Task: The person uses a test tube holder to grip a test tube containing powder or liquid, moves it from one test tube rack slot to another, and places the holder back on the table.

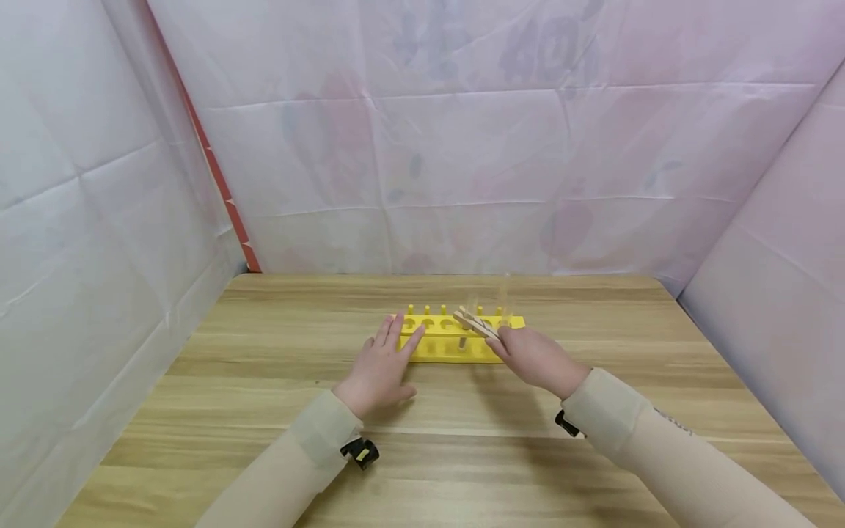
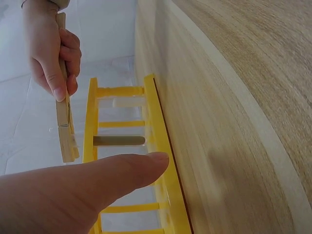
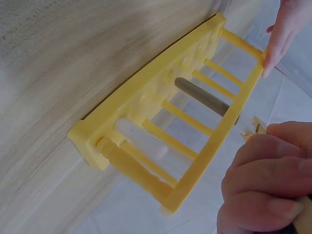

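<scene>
A yellow test tube rack (image 1: 436,350) stands on the table. My left hand (image 1: 383,367) rests at its left end, fingers stretched out along the top bar; its thumb (image 2: 131,175) extends across the rack's side in the left wrist view. My right hand (image 1: 538,359) grips a wooden test tube clamp (image 1: 477,325) by the handles. The clamp's tip is at the upper part of a glass test tube (image 1: 472,302), above the rack. Greyish-brown contents (image 3: 201,96) show in that tube, which stands through a rack hole. Another tube (image 1: 507,297), with whitish contents (image 3: 140,138), stands near the right end.
Yellow drying pegs (image 1: 427,310) rise along the rack's back edge. The wooden table (image 1: 264,411) reaches back to a pale printed sheet (image 1: 462,161), with more sheeting (image 1: 79,242) at the sides. A red strip (image 1: 218,172) runs down the left corner.
</scene>
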